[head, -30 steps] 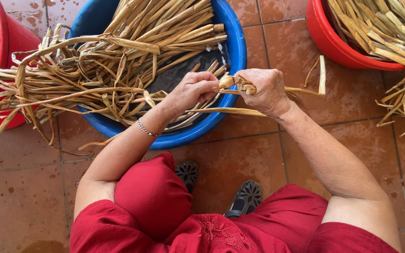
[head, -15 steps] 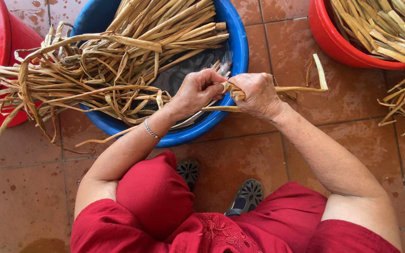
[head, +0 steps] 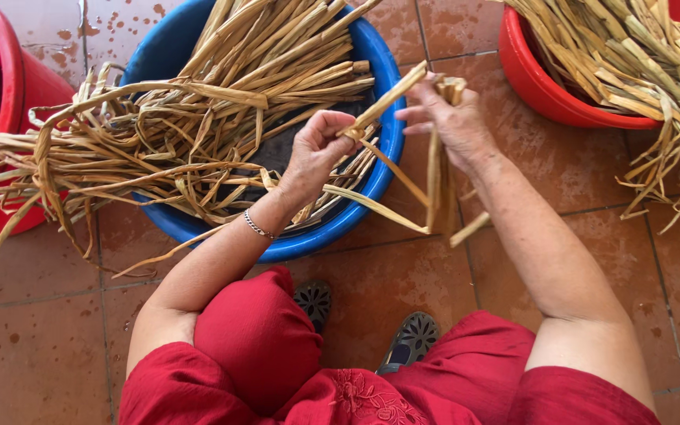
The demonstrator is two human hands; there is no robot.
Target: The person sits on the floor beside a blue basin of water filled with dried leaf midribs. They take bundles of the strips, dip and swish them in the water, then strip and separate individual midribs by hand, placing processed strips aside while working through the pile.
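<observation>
My left hand [head: 320, 149] grips a tan dried leaf strip [head: 391, 189] over the right rim of a blue tub [head: 371, 169]. My right hand [head: 450, 118] pinches the same strip's other split part, and loose ends hang down from it toward the floor. The hands are a short way apart, with the strip splitting between them. The tub is heaped with long dried strips [head: 190, 134] that spill out over its left side. A bracelet circles my left wrist.
A red tub [head: 560, 94] at top right holds more dried strips that hang over its rim. Another red tub [head: 9, 102] stands at the left edge. The floor is wet orange tile. My knees in red cloth and two sandalled feet [head: 411, 338] are below.
My right hand has lifted and moved right, away from the left. The strip now splits apart between them, and its ends hang down instead of lying level.
</observation>
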